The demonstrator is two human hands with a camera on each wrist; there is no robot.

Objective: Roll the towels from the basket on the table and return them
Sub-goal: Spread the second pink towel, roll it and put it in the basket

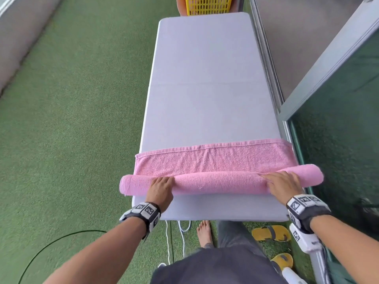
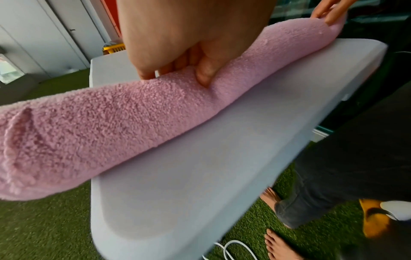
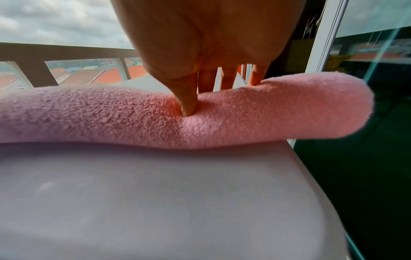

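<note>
A pink towel lies across the near end of the grey table. Its near part is wound into a thick roll and a flat strip still lies beyond it. Both ends of the roll overhang the table's sides. My left hand grips the roll left of the middle; in the left wrist view my left hand has its thumb dug into the towel. My right hand grips near the right end, and in the right wrist view my right hand has its thumb pressed into the towel and its fingers over the top. The yellow basket stands past the table's far end.
A glass panel and a door track run close along the table's right side. Green turf lies to the left. Yellow sandals, white cables and my bare foot are under the near edge.
</note>
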